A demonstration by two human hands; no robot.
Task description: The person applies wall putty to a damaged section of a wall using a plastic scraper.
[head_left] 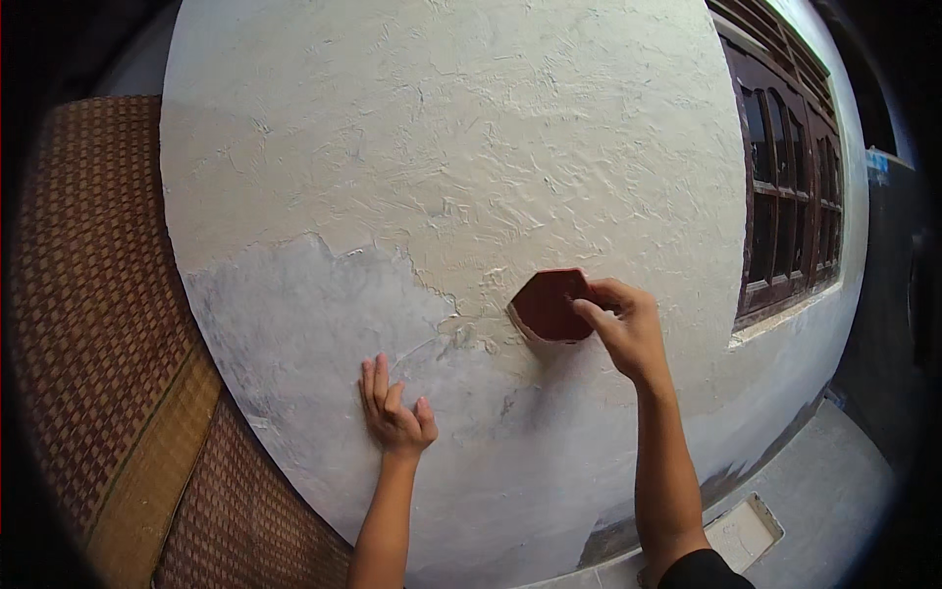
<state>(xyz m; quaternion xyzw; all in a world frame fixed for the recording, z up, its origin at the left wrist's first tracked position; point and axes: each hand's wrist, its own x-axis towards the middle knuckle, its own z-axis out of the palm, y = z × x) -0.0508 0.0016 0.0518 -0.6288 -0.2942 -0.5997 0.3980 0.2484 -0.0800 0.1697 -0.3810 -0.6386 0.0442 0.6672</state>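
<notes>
My right hand (626,319) pinches a dark red, flat putty spreader (551,306) by its right side. Pale putty marks the spreader's left and lower edges, and it stands out against the wall (343,147); whether its edge touches the surface I cannot tell. Lower and to the left, my left hand (395,407) rests on the bare grey-white part of the wall, fingers up and apart, holding nothing. Rough cream coating covers the upper wall, with a ragged border running between the two hands.
A brown woven mat panel (98,294) stands along the left side. To the right is a dark wooden window (790,187) with small panes and a ledge. Below it, a pale rectangular tray (751,530) sits on the grey floor (824,481) beside my right forearm.
</notes>
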